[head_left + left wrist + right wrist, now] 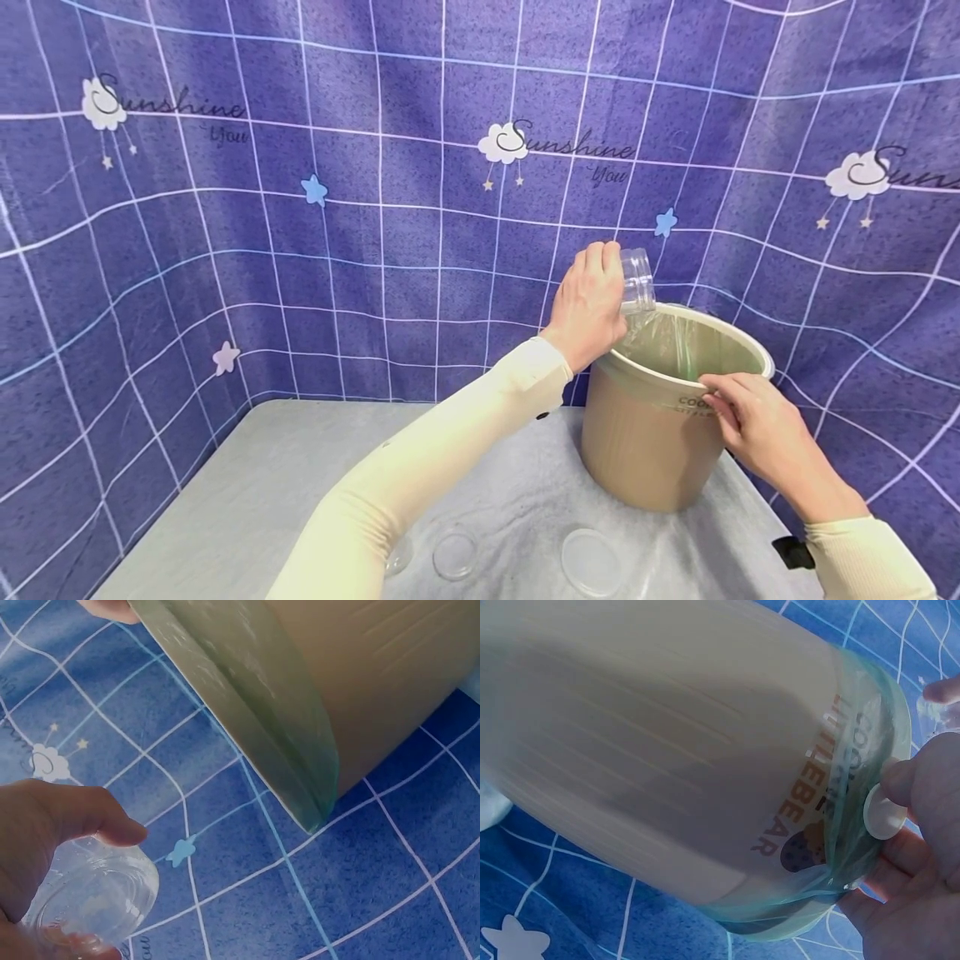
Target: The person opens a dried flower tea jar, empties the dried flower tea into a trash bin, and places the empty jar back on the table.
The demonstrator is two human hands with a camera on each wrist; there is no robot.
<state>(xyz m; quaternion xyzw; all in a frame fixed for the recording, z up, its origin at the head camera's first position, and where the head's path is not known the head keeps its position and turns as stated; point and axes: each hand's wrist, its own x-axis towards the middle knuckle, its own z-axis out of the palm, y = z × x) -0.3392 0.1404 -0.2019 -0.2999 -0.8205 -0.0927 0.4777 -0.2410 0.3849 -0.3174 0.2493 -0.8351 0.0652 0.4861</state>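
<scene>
My left hand (588, 300) grips a clear plastic jar (637, 282), tipped on its side at the far-left rim of a beige trash bin (652, 442). The left wrist view shows thumb and fingers wrapped round the jar (105, 892), whose walls are see-through. A thin greenish bin liner (855, 780) lines the bin and folds over its rim. With thumb and fingers, my right hand (765, 425) pinches the bin's near-right rim, beside a round white tab (885, 812). Lettering and a cookie print mark the bin's side.
Two clear round lids (453, 556) (592, 562) lie near the front of the grey tabletop (315, 450). Another clear round piece (399, 557) is partly hidden by the left sleeve. A purple-blue checked curtain (420, 208) hangs behind and at both sides, close to the bin.
</scene>
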